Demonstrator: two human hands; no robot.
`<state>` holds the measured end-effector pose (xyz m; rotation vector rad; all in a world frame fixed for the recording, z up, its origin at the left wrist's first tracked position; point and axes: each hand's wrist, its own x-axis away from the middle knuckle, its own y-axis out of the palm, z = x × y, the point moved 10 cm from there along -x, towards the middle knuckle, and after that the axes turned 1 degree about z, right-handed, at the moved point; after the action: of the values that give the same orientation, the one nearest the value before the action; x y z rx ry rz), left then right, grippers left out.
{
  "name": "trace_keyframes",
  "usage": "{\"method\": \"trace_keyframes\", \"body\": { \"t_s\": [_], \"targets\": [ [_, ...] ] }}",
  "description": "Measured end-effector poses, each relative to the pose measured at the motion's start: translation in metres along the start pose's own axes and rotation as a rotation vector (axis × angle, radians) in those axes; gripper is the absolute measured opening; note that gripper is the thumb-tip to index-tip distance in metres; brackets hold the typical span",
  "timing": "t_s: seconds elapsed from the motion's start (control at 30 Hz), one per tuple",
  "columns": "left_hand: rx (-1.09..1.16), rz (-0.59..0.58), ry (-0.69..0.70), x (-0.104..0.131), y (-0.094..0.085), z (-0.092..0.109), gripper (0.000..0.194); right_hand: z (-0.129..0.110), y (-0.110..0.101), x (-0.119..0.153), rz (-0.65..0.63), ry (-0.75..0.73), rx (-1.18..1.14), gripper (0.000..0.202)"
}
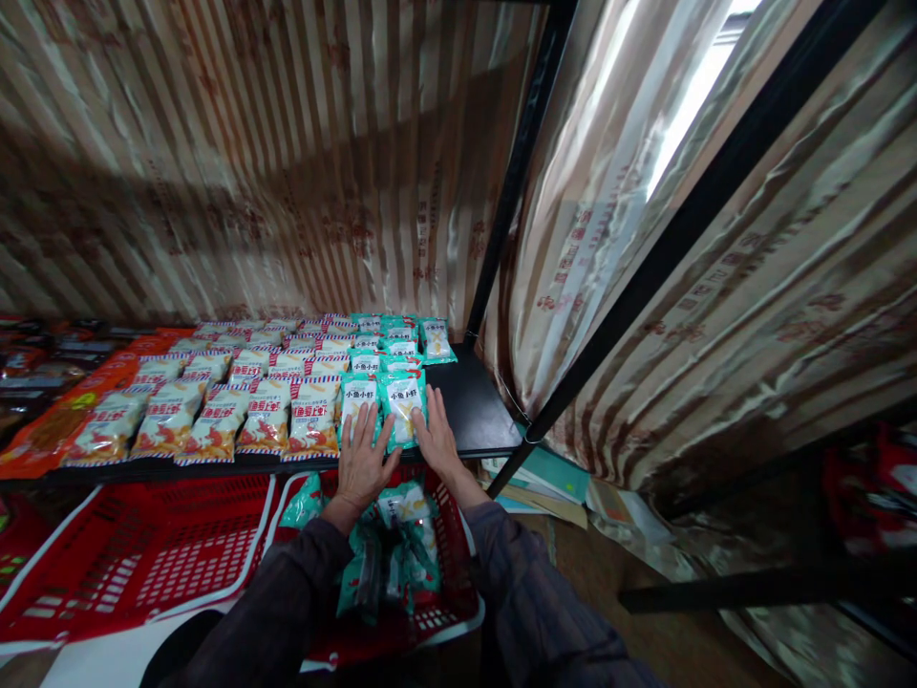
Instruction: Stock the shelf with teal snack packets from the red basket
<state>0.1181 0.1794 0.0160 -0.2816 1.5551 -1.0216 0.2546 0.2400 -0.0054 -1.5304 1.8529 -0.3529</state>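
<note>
Teal snack bags with white labels stand in rows on a black shelf (477, 401). My left hand (364, 459) lies with spread fingers against the lower part of a front teal bag (359, 394). Beside it, my right hand (436, 435) is stretched out along the right edge of another front teal bag (403, 397). Neither hand is wrapped round a bag. Below my hands, a red basket (458, 573) with a white rim holds several more teal bags (362, 573).
White and red snack bags (265, 416) fill the shelf to the left, then orange packs (43, 440). Another red basket (164, 545) sits below left. Black posts (645, 277) and striped curtains (287, 162) enclose the shelf. Papers (551, 473) lie at the lower right.
</note>
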Motion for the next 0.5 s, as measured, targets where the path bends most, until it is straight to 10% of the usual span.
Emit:
{"method": "trace_keyframes", "body": {
  "t_s": [0.5],
  "targets": [
    [0.009, -0.01, -0.013, -0.003, 0.004, -0.001, 0.056, -0.005, 0.007, -0.016, -0.09, 0.017, 0.109, 0.059]
  ]
}}
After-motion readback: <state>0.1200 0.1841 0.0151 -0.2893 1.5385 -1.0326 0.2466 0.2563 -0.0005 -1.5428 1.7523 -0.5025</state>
